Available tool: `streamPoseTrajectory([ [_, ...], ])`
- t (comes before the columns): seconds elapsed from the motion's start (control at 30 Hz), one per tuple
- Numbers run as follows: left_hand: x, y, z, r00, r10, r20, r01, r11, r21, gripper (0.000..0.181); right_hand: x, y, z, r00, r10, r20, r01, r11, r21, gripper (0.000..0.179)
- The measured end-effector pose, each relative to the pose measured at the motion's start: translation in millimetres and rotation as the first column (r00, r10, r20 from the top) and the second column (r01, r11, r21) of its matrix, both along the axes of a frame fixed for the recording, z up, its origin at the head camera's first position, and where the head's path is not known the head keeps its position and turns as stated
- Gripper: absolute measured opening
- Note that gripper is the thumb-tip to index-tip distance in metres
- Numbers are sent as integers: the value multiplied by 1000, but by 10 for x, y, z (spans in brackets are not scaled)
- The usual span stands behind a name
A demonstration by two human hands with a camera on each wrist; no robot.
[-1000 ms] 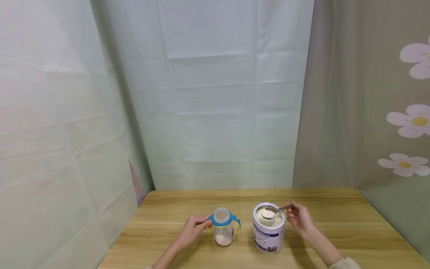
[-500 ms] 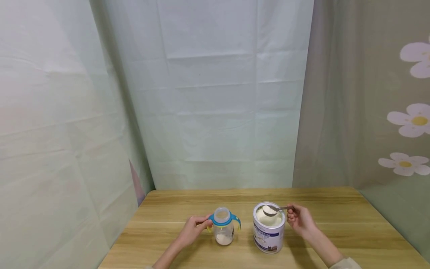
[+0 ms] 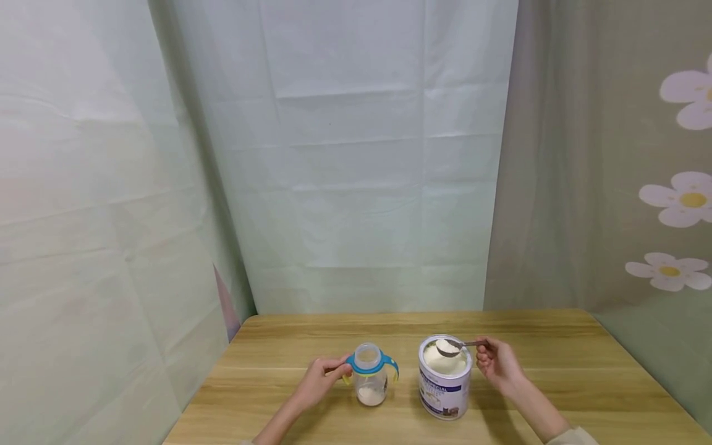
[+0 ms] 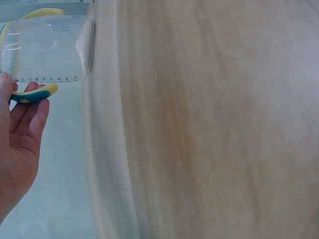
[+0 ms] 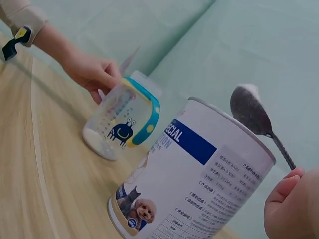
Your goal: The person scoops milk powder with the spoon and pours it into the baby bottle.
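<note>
A clear baby bottle with a blue and yellow two-handled collar stands uncapped on the table, white powder at its bottom. My left hand pinches the bottle's left handle, as the left wrist view also shows. To the right is an open milk powder can, white with a dark blue band, filled with pale powder. My right hand grips the handle of a metal spoon. The spoon's bowl, heaped with powder, hovers over the can's mouth, above the powder inside.
The wooden table extends on all sides of the bottle and can. Pale curtains hang behind it and to the left, and a flower-printed one hangs on the right.
The spoon has risen slightly from the powder in the can, and its loaded bowl has levelled and shifted a little. The left hand, bottle and can have stayed put.
</note>
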State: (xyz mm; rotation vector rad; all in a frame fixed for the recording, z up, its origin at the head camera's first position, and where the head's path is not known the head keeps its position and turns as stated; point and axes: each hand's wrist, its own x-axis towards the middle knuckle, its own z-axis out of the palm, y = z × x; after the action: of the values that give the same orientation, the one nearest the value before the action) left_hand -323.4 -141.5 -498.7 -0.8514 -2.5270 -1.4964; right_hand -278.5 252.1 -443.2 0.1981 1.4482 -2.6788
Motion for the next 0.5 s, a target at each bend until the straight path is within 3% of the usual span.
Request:
streamPoseTrajectory([
  [0.5, 23, -1, 20, 1000, -1, 1, 1, 1000, -2, 28, 7, -69, 117, 996, -68, -64, 72, 996, 53, 42],
])
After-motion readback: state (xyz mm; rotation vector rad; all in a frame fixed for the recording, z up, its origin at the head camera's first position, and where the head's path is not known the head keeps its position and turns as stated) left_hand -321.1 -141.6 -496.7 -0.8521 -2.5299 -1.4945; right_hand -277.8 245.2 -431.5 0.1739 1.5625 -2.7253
